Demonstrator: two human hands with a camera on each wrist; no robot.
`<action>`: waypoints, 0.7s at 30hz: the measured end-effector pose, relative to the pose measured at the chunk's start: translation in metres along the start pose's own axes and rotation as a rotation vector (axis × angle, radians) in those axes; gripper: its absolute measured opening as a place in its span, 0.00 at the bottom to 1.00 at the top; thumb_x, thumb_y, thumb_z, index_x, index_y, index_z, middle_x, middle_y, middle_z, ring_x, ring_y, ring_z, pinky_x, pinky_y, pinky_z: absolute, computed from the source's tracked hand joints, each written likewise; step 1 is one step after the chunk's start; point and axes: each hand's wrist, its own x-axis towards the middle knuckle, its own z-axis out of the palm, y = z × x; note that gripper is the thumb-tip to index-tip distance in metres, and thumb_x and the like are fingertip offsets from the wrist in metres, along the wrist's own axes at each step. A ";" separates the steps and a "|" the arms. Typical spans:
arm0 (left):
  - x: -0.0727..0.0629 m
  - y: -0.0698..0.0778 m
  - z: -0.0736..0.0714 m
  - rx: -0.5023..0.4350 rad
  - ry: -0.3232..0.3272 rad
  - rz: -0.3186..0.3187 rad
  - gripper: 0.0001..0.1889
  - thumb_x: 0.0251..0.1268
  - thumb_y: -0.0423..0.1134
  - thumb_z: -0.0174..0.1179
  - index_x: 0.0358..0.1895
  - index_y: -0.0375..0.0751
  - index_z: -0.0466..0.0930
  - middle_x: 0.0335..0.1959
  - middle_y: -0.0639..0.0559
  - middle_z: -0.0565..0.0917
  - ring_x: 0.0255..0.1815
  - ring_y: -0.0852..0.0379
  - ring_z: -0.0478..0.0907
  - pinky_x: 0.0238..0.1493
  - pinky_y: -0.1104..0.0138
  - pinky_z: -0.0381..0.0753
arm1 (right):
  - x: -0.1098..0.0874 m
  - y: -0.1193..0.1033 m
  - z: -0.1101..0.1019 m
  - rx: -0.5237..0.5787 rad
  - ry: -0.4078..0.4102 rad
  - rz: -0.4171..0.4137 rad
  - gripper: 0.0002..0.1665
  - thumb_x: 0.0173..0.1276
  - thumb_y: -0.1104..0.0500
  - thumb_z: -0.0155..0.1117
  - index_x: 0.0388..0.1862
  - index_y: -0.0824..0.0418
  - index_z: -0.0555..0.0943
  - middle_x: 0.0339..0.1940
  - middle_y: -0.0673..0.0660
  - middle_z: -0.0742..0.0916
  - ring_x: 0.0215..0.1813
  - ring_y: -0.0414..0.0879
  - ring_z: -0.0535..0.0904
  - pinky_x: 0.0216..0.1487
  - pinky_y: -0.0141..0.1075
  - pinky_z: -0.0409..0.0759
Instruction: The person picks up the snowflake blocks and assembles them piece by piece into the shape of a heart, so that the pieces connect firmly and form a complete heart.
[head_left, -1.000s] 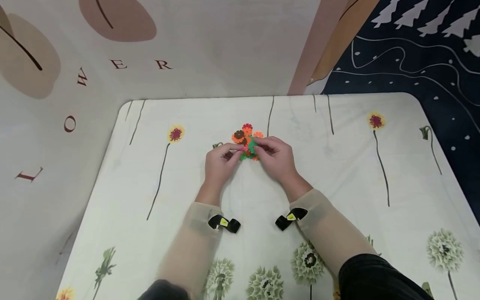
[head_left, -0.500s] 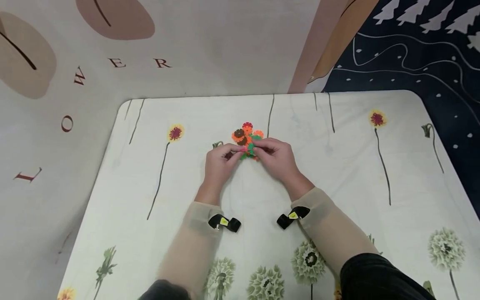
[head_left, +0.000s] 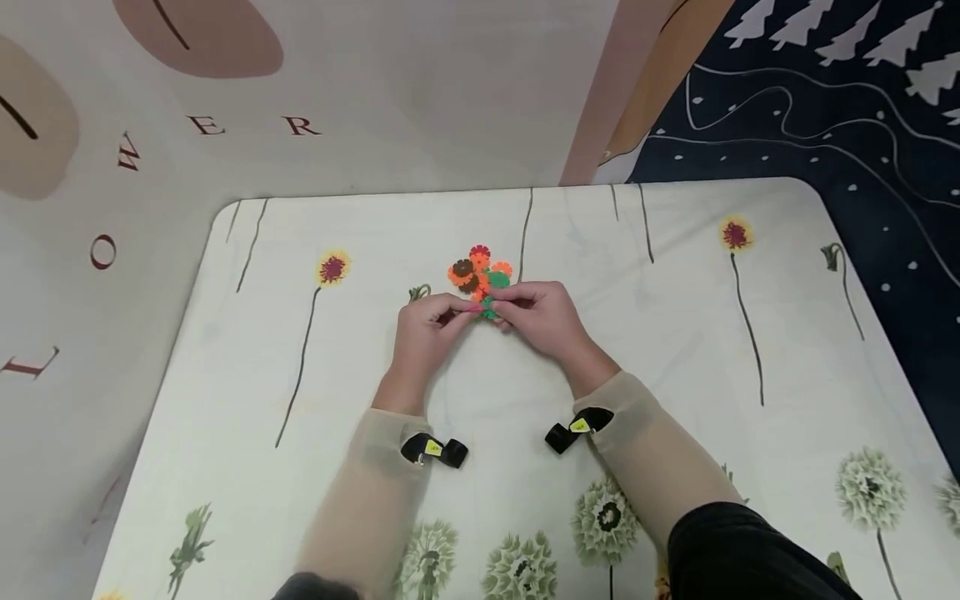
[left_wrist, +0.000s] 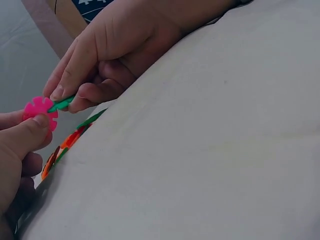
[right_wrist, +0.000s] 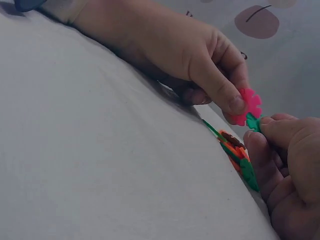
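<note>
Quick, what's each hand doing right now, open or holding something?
Left hand: closed, pinching a pink disc.
Right hand: closed, pinching a green disc.

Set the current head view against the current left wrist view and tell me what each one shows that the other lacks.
Only the head view: the red wall letters, the printed yellow flowers and the beige sleeves.

Only the left wrist view: the notched rim of the pink piece seen clearly, with the edge of the green piece meeting it.

Both: the left hand pinching pink, the right hand pinching green, the colorful pile and the white tabletop.
</note>
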 end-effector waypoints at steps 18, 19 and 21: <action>0.000 0.000 -0.002 0.021 -0.047 0.050 0.04 0.61 0.26 0.77 0.36 0.36 0.93 0.32 0.47 0.92 0.25 0.56 0.78 0.31 0.74 0.74 | 0.005 -0.004 -0.005 -0.005 -0.053 0.145 0.10 0.72 0.67 0.75 0.50 0.67 0.91 0.42 0.60 0.93 0.27 0.48 0.88 0.35 0.37 0.88; 0.000 0.000 -0.002 0.022 -0.045 0.054 0.04 0.62 0.26 0.77 0.36 0.36 0.93 0.32 0.47 0.92 0.25 0.56 0.78 0.32 0.75 0.73 | 0.006 -0.004 -0.005 -0.003 -0.052 0.153 0.10 0.72 0.67 0.75 0.50 0.67 0.91 0.42 0.60 0.93 0.27 0.48 0.88 0.35 0.36 0.88; 0.000 0.000 -0.001 0.019 -0.035 0.056 0.04 0.61 0.26 0.77 0.36 0.36 0.93 0.32 0.46 0.91 0.24 0.55 0.78 0.31 0.75 0.73 | 0.005 -0.004 -0.004 0.010 -0.044 0.153 0.10 0.72 0.67 0.74 0.50 0.68 0.91 0.40 0.60 0.93 0.27 0.47 0.88 0.34 0.35 0.88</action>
